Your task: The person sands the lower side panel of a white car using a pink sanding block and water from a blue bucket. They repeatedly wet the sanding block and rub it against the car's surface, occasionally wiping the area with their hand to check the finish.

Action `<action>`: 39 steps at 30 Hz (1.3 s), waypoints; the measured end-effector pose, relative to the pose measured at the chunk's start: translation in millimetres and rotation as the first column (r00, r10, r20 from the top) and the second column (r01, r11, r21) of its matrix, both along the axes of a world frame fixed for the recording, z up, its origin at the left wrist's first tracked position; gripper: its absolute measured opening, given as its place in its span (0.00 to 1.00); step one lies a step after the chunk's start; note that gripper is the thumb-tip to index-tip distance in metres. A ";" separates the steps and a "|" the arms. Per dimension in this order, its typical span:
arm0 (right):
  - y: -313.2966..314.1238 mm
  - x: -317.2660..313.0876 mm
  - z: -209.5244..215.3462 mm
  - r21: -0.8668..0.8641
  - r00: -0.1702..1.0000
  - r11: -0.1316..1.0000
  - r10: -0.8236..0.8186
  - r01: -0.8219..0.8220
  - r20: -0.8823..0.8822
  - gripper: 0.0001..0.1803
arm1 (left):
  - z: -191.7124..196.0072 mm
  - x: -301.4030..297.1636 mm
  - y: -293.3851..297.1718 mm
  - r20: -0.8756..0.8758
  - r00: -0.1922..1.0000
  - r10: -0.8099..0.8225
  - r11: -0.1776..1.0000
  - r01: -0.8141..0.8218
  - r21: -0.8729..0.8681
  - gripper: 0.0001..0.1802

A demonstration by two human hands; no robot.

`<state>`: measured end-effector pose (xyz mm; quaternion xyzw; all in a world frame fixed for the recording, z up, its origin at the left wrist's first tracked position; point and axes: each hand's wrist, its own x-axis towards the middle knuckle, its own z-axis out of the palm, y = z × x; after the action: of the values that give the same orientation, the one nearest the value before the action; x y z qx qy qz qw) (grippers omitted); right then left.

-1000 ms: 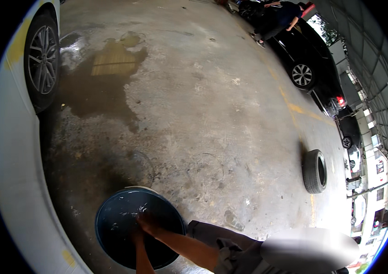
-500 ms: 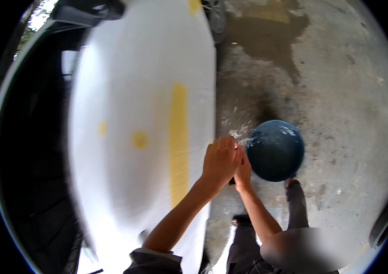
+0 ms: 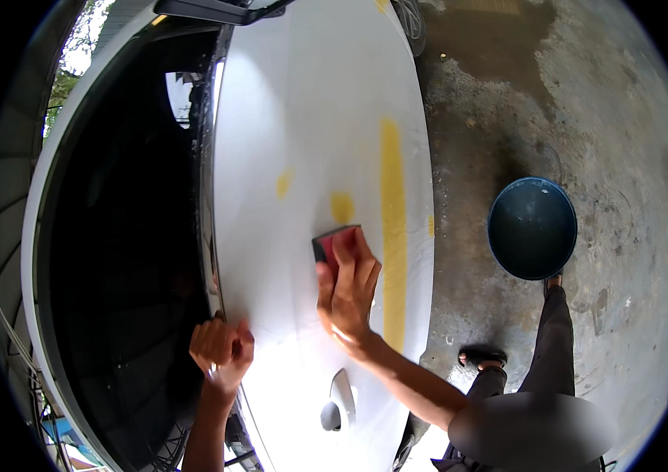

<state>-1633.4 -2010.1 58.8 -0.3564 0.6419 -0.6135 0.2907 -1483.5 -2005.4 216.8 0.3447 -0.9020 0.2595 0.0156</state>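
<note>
My right hand (image 3: 347,291) grips a red sanding block (image 3: 338,239) with a dark grey edge, pressed on the white car door (image 3: 295,118). Just beyond the block is a round yellow patch (image 3: 342,208); a fainter yellow patch (image 3: 284,183) lies to its left. To the right of the hand a long yellow stripe (image 3: 392,173) runs along the panel. My left hand (image 3: 224,346) is curled in a loose fist at the lower edge of the dark car window (image 3: 129,236), with nothing visible in it.
A blue bucket (image 3: 533,271) of water stands on the concrete floor (image 3: 633,197), right of the car and by my foot. The door handle (image 3: 340,401) sticks out below my right hand. A side mirror (image 3: 208,9) juts out at the far end.
My hands were together beside the bucket with water splashing. They have parted and moved left: the right to the door with the block, the left to the window edge.
</note>
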 end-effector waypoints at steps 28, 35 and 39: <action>17.3 -49.7 -23.6 0.135 0.997 0.991 0.014 -0.023 0.073 0.28 | -29.2 19.7 64.1 0.092 0.931 0.352 0.880 -0.363 0.307 0.28; -0.4 -57.6 -28.2 0.227 0.996 0.974 0.006 -0.026 0.090 0.29 | -26.2 -12.9 46.5 0.053 0.954 0.294 0.905 -0.296 0.307 0.28; -27.0 -82.8 -41.2 0.223 0.993 0.975 -0.034 0.008 0.109 0.26 | -16.5 2.5 63.5 0.153 0.869 0.470 0.786 -0.491 0.375 0.28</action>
<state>-1716.2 -2037.1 17.6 -0.2799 0.6929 -0.5600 0.3578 -1481.0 -1941.9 200.3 0.5516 -0.8182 0.0725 -0.1450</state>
